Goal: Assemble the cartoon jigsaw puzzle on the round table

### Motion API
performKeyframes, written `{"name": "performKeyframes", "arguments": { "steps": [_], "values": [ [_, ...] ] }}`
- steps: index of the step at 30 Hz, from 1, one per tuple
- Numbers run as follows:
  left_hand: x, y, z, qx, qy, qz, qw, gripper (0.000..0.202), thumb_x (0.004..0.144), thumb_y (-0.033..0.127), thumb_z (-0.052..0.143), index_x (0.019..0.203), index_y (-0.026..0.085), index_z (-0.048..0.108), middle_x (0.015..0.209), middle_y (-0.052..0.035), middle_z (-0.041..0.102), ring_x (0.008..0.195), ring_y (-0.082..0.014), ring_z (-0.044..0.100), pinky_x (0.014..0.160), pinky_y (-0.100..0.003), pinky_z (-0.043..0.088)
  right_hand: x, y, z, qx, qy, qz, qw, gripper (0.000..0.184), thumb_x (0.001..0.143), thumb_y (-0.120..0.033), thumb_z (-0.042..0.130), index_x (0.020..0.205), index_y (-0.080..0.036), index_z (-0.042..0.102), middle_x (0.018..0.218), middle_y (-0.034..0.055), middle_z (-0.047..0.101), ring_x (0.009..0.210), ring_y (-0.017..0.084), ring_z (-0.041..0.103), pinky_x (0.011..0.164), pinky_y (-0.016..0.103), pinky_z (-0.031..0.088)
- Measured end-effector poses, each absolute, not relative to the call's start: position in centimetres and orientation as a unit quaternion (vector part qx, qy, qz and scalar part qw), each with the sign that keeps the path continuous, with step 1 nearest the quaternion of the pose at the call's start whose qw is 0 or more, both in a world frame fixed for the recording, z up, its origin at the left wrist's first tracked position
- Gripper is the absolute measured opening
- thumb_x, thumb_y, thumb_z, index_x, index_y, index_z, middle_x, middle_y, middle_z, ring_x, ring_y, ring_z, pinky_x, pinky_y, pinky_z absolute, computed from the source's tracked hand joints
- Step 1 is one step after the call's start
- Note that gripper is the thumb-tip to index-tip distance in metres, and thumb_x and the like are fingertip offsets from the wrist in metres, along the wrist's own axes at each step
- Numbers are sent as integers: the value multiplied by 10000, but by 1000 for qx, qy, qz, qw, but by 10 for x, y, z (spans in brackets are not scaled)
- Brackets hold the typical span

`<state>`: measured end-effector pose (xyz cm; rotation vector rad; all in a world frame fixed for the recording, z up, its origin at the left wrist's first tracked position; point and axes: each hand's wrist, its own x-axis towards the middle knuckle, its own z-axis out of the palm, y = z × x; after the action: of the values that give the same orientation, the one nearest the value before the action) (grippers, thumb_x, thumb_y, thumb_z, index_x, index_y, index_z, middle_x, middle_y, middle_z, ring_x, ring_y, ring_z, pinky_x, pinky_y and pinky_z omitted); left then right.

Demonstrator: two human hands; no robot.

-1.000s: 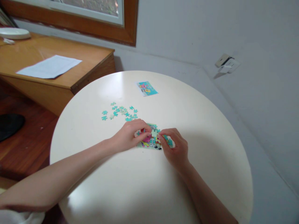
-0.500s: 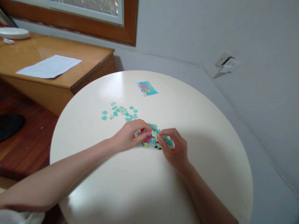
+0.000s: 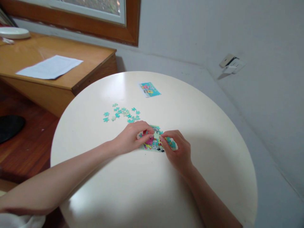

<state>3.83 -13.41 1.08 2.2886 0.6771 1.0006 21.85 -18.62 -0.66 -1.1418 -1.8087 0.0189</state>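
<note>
A person's left hand (image 3: 129, 139) and right hand (image 3: 179, 152) meet over a partly assembled cartoon jigsaw puzzle (image 3: 155, 144) lying flat near the middle of a round cream table (image 3: 147, 190). Between the two sets of fingertips sits a pale puzzle piece (image 3: 156, 135), resting on the upper part of the assembled section. The left grip is drawn together on the piece's left edge, thumb and forefinger pinched. The right hand's curled fingers touch its right edge, but whether that grip clamps the piece cannot be told. Loose teal pieces (image 3: 121, 113) lie scattered just beyond the left hand, and a small picture card (image 3: 149, 89) lies farther back. To the left stands a wooden desk (image 3: 78, 74) with a sheet of paper (image 3: 49, 67) and a white plate (image 3: 14, 32).
</note>
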Motion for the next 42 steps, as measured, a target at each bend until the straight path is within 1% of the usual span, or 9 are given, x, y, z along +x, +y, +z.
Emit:
{"name": "performKeyframes", "arguments": {
  "steps": [13,19,29,34,42],
  "values": [
    [38,-134,11,849,257,371,275,137,826,174,490,748,156,601,702,-24,635,637,-104,557,636,-226,467,218,-188,-5,-474,-738,0,479,82,804,-145,560,776,-222,559,712,11,643,671,147,600,602,285,480],
    [38,-134,10,852,249,375,266,119,823,150,497,758,149,597,699,-23,633,640,-102,555,636,-217,461,218,-187,-5,-470,-742,0,479,88,800,-132,567,777,-217,559,710,12,643,673,144,597,602,281,477],
    [38,-135,12,850,257,371,272,125,831,170,493,756,157,592,702,-23,631,647,-105,561,643,-221,465,218,-187,-6,-472,-738,10,483,81,801,-142,563,778,-219,570,718,14,647,675,148,597,603,287,479],
    [38,-135,11,850,249,379,269,117,826,150,496,758,150,591,699,-23,626,645,-105,560,636,-216,461,218,-187,-7,-470,-738,7,484,95,794,-135,578,840,-218,587,751,17,659,691,149,605,621,285,487],
    [38,-135,11,849,256,376,270,129,833,171,488,755,156,590,693,-23,622,640,-107,559,637,-222,463,219,-189,-6,-468,-740,20,483,185,810,-145,548,961,-229,611,755,14,652,704,153,602,644,295,496]
  ]
}}
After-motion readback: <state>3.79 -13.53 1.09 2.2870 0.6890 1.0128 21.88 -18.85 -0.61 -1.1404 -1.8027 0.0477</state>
